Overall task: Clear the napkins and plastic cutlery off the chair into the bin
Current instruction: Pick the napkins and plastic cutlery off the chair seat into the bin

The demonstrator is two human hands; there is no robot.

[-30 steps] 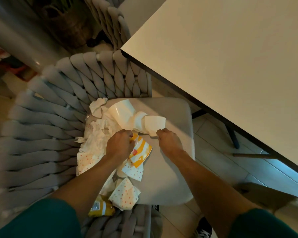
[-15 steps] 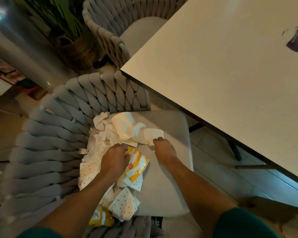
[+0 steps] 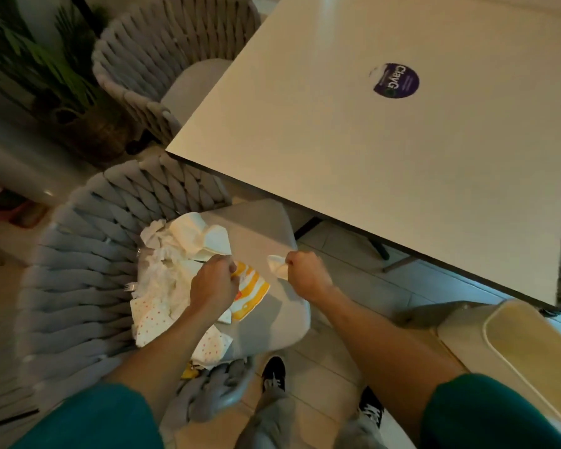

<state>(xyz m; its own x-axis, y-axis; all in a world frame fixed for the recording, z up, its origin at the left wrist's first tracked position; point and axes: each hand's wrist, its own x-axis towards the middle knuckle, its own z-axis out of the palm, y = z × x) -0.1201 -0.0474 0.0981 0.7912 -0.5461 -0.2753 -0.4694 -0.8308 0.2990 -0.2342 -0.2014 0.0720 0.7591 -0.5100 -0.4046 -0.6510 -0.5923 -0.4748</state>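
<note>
A grey woven chair (image 3: pixel 78 277) holds a heap of crumpled white napkins (image 3: pixel 175 254), dotted napkins (image 3: pixel 149 315) and a yellow-striped wrapper (image 3: pixel 251 291) on its seat cushion (image 3: pixel 263 228). A white plastic fork (image 3: pixel 131 287) pokes out at the heap's left edge. My left hand (image 3: pixel 212 285) grips litter in the middle of the heap, beside the striped wrapper. My right hand (image 3: pixel 306 275) is lifted a little off the cushion and pinches a white napkin piece (image 3: pixel 277 266). The pale bin (image 3: pixel 525 354) with a cream lid stands on the floor at the lower right.
A large white table (image 3: pixel 386 140) with a round purple sticker (image 3: pixel 396 80) overhangs the chair's far right side. A second woven chair (image 3: pixel 162 53) and a potted plant (image 3: pixel 62 92) stand behind. My shoes (image 3: pixel 274 372) are on the tiled floor below the seat.
My right hand has closed on a white napkin piece and drawn it away from the heap. The left hand stays in the heap. The view has tilted up, bringing the bin into sight.
</note>
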